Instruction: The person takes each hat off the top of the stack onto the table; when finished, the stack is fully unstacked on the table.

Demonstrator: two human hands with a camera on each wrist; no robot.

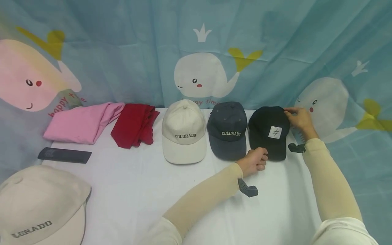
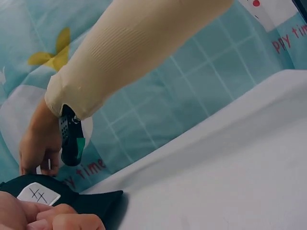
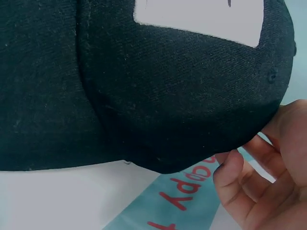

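A black cap with a white square patch lies at the right end of a row of caps, brim toward me. My left hand, fingers curled, grips the brim at its front left corner. In the left wrist view, the curled fingers of the left hand partly cover the black cap. My right hand holds the cap's back right edge. Seen from the right wrist, the right hand has its thumb and fingers at the crown's rim, some fingertips hidden behind the black cap.
Left of the black cap lie a navy cap and a cream cap. Further left are folded red cloth, folded pink cloth and a dark flat strip. A large beige cap fills the near left corner. A whale-print curtain hangs behind.
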